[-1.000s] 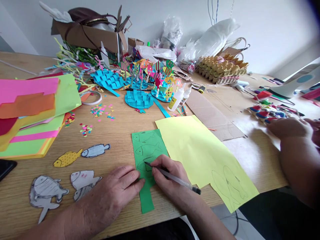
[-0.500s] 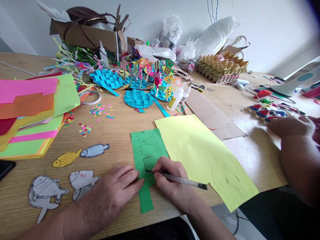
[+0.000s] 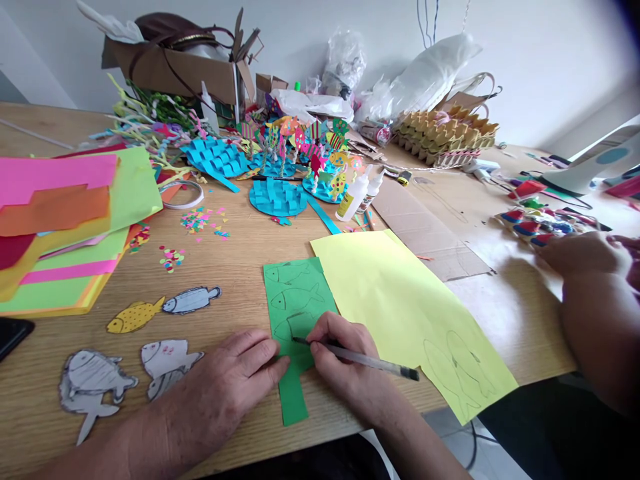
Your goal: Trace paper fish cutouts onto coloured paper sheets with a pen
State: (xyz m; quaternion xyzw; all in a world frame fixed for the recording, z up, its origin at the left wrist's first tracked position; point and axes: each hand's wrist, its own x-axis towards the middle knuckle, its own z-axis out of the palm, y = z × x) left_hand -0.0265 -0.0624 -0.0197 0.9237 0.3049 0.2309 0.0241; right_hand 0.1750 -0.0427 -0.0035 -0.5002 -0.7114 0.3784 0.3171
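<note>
My right hand [image 3: 345, 360] grips a pen [image 3: 373, 361], its tip touching the third fish outline on a piece of green paper [image 3: 295, 300]. Two other drawn fish show above that outline. My left hand [image 3: 240, 373] lies flat, fingertips pressing the green paper's left edge. Under the green paper's right side extends a large yellow sheet [image 3: 385, 287] with two pencilled fish near its lower corner. Left of my left hand are paper fish cut-outs: a yellow one [image 3: 134, 316], a bluish one [image 3: 192, 301] and several grey and white ones [image 3: 95, 377], partly overlapping.
Stacked coloured paper [image 3: 60, 220] lies at left, near confetti [image 3: 197, 220]. Blue woven paper pieces [image 3: 277, 198], glue bottles [image 3: 354, 198] and cardboard [image 3: 430, 233] stand beyond. Another person's hand [image 3: 585, 253] is at right by painted pieces [image 3: 527, 227]. Egg trays [image 3: 445, 137] sit behind.
The pen tip has barely moved along the third fish outline. The whole view has shifted very slightly; my left hand stays on the green paper.
</note>
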